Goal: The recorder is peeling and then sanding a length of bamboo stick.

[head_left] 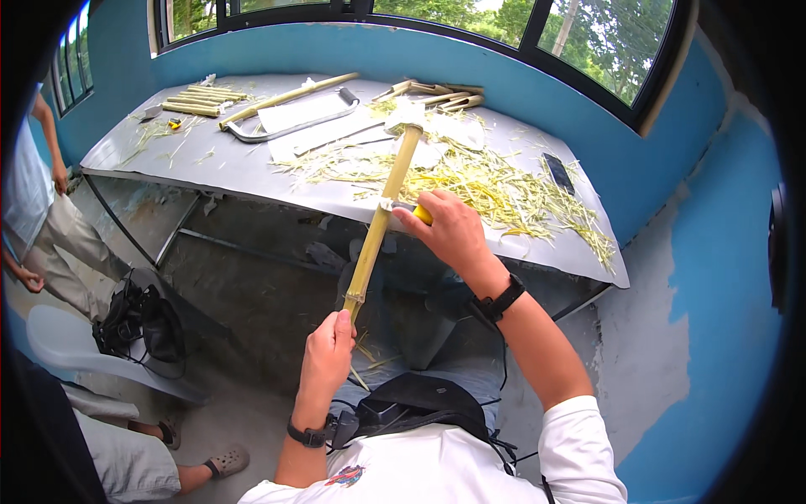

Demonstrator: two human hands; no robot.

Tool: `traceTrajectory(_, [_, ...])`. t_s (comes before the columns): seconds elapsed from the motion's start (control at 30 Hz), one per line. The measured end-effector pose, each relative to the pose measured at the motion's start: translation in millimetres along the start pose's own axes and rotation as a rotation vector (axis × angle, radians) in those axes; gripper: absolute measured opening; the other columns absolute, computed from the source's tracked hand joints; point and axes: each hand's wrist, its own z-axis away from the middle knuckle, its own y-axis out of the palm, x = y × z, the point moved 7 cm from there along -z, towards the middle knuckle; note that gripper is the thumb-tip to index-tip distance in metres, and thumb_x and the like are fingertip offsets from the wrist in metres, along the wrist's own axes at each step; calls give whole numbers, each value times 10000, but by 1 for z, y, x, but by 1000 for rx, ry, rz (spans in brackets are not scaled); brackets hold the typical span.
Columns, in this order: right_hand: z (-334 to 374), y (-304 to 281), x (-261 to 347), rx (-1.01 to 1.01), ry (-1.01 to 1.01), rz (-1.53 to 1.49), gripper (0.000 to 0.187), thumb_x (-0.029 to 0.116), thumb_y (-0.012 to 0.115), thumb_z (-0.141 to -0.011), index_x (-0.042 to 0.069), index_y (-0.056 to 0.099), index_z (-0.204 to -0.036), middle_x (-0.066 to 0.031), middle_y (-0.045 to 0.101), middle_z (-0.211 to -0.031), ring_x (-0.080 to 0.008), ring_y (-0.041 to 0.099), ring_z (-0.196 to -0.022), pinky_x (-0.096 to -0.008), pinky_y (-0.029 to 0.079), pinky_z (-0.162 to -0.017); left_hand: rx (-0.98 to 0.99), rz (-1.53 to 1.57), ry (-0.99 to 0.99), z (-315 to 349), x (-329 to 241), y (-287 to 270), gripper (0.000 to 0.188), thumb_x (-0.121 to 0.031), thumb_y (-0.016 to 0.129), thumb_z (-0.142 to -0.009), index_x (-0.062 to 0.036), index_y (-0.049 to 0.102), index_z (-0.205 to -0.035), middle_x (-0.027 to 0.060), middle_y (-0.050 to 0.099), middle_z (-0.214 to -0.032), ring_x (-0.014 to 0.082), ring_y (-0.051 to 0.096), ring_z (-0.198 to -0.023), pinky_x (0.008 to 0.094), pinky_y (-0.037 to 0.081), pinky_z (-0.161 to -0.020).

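Observation:
A long bamboo pole (369, 260) slants up from near my lap, its far end resting on the table (252, 186). My left hand (327, 353) is closed around the pole's near end, just below a node. In my right hand (453, 231) is a yellow-handled knife (423, 215), its blade laid against the pole about midway along. A pale curl of shaving shows at the blade. Light green and yellow bamboo shavings (478, 186) lie heaped on the table beside my right hand.
On the table lie a bow saw (348, 96), a longer bamboo pole (285, 99), stacked bamboo sticks (201, 102), cut bamboo pieces (462, 102) and a phone (557, 173). Two people are at the left, near a white chair (59, 336) holding a black bag (138, 317).

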Motion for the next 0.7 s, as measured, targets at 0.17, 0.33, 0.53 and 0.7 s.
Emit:
traceTrajectory(0.17, [-8, 5, -22, -177, 132, 71, 590, 582, 677, -1059, 20, 655, -881, -161, 665, -865, -375, 693, -838, -486, 560, -731, -6, -100, -18, 20, -1, -21, 585, -504, 429, -1206, -20, 604, -928, 26, 544, -688, 130, 527, -610, 318, 438, -581])
traceTrajectory(0.33, [-8, -1, -23, -296, 157, -21, 583, 551, 681, -1069, -12, 633, -922, -188, 657, -924, -403, 672, -895, -504, 540, -769, 16, -51, -58, 22, 4, -27, 598, -483, 424, -1205, 14, 627, -943, 112, 596, -681, 242, 606, -629, 399, 495, -636])
traceTrajectory(0.53, [-10, -3, -41, -302, 245, 7, 569, 542, 684, -1072, -2, 639, -910, -204, 663, -934, -421, 669, -919, -520, 531, -782, 43, -97, -46, 21, -2, -28, 588, -474, 439, -1203, 14, 625, -934, 98, 572, -679, 202, 573, -624, 381, 478, -627])
traceTrajectory(0.7, [-20, -56, -63, -392, 310, 92, 594, 559, 668, -1079, 3, 616, -878, -204, 657, -920, -413, 659, -910, -528, 525, -786, 63, -43, -60, 32, 12, -41, 562, -483, 458, -1203, -15, 609, -932, 12, 518, -673, 104, 497, -604, 305, 424, -576])
